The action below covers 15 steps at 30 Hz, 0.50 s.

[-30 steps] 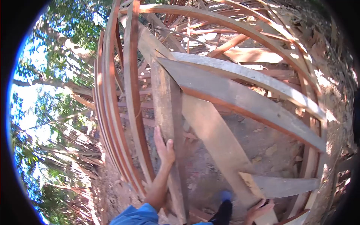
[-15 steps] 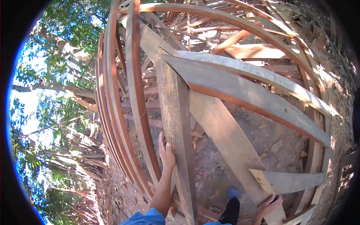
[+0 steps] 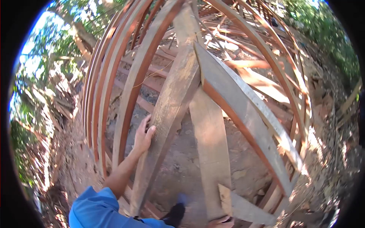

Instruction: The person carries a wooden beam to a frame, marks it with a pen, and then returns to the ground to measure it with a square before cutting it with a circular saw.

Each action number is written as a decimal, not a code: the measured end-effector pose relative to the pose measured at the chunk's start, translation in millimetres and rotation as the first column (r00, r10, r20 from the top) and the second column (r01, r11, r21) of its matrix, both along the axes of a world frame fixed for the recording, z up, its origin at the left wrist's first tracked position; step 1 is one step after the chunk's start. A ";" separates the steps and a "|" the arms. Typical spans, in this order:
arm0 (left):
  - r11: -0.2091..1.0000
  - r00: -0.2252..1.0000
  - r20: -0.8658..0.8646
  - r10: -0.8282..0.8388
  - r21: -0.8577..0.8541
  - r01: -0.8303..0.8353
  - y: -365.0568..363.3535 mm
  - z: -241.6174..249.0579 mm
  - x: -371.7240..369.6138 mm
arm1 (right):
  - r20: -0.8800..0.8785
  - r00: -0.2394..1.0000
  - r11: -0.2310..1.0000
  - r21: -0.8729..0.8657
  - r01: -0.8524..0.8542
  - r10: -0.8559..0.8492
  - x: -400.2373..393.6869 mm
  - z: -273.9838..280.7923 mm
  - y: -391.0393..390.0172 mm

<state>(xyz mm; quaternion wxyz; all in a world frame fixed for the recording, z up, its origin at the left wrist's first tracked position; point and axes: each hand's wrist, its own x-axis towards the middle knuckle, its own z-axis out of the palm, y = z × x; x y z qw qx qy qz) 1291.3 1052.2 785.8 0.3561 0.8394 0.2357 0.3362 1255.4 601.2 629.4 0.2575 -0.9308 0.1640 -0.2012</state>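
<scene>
My left hand [image 3: 144, 133] lies against the left side of a thick curved wooden rib [image 3: 171, 98], its fingers stretched out along the timber. At the bottom edge, my right hand [image 3: 221, 222] is partly cut off by the frame; its fingers appear curled on the low end of a broad wooden plank [image 3: 211, 140]. A short pale wood piece [image 3: 226, 199] sits on that plank just above this hand. Beside it, a grey board [image 3: 249, 209] runs off to the right. Another grey rib with a reddish edge [image 3: 243, 114] meets the thick rib near the top.
Several curved ribs [image 3: 129, 91] rise on the left, and more curved ribs [image 3: 266, 41] stand on the right. Lengths of wood lie behind them. Dirt ground [image 3: 175, 167] shows between the timbers, with my foot [image 3: 176, 212] on it. Trees [image 3: 80, 30] surround the frame.
My view has turned, so the timbers now appear more upright and farther apart at the bottom. Both hands stay at the same timbers; the right one is now mostly below the frame.
</scene>
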 end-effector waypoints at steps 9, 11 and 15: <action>0.997 0.996 0.053 0.065 0.024 -0.067 -9.5 1.4 11.4 | -0.109 0.994 0.997 0.074 0.004 0.004 4.1 2.5 -4.7; 0.996 0.995 0.055 0.087 0.026 -0.088 -11.8 9.8 14.2 | -0.149 0.989 0.996 0.092 0.016 -0.002 3.2 10.7 -5.7; 0.993 0.996 -0.007 0.088 0.075 -0.087 -20.7 36.7 23.0 | -0.242 0.970 0.990 0.130 0.049 -0.016 6.2 3.1 0.7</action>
